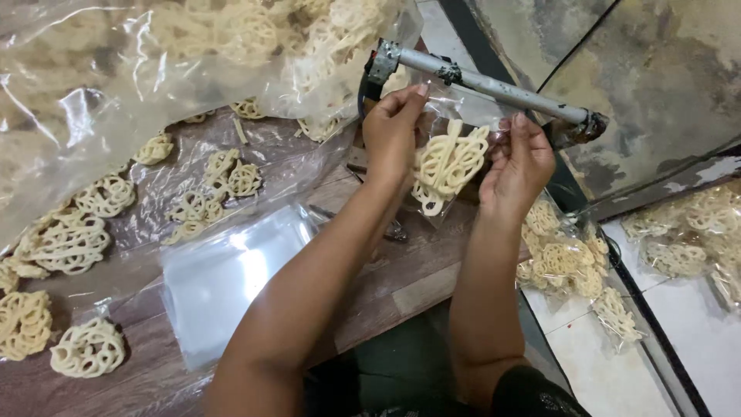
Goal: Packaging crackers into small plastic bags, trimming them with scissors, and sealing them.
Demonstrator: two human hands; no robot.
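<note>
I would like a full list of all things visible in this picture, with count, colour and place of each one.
small bag: one, clear, with pale yellow crackers inside, held between both hands
sealer arm: one, grey metal, raised just behind the small bag
big bag: one, clear, full of crackers, top left
loose crackers: many, pale yellow, on plastic sheet at left
empty bags: a stack, clear, on the wooden table
filled bags: several, clear, on the tiled floor at right
left hand: one, pinching the bag's left edge
right hand: one, holding the bag's right edge
</note>
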